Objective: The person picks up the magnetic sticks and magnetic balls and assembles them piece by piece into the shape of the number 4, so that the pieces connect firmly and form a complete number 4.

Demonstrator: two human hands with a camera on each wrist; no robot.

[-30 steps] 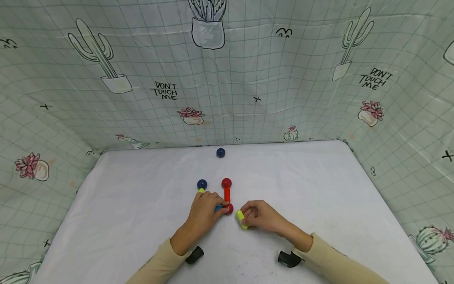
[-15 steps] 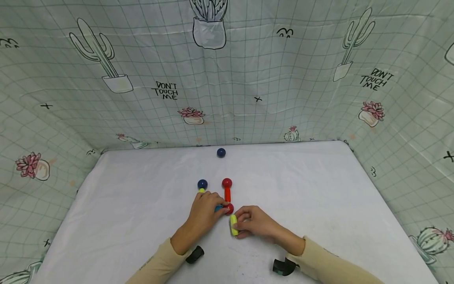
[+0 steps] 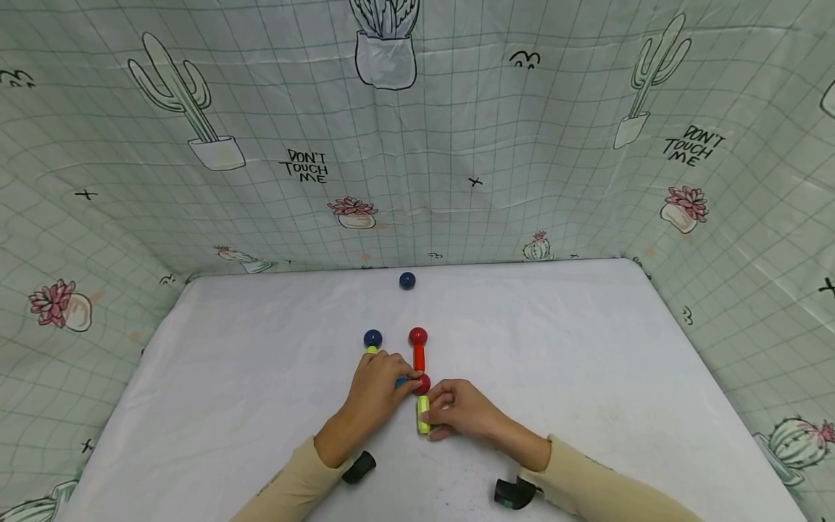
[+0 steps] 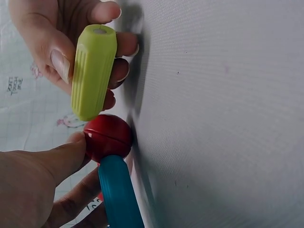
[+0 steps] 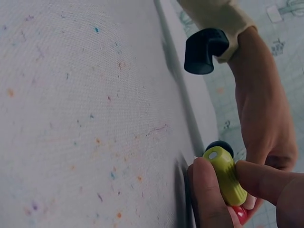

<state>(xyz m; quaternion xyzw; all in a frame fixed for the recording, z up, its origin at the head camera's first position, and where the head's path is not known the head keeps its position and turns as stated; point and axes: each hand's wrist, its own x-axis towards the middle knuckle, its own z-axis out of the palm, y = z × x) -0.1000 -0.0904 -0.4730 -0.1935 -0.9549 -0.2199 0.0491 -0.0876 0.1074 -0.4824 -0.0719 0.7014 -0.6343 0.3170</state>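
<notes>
My left hand holds the near red ball with thumb and fingers. A blue magnetic stick joins that ball from the left, partly under the hand. From the ball's far side, a red stick runs to another red ball. My right hand pinches a yellow-green magnetic stick between thumb and fingers; a small grey disc shows in its free end. The stick's other end is right at the near red ball; whether they touch, I cannot tell.
Beyond my left hand lies a dark blue ball on another yellow-green stick, partly hidden by the hand. A loose dark blue ball sits near the back edge of the white table. Patterned cloth hangs behind and at the sides.
My right hand has moved left, bringing the yellow-green stick from slanted beside the near red ball to nearly straight below it. My left hand has stayed put.
</notes>
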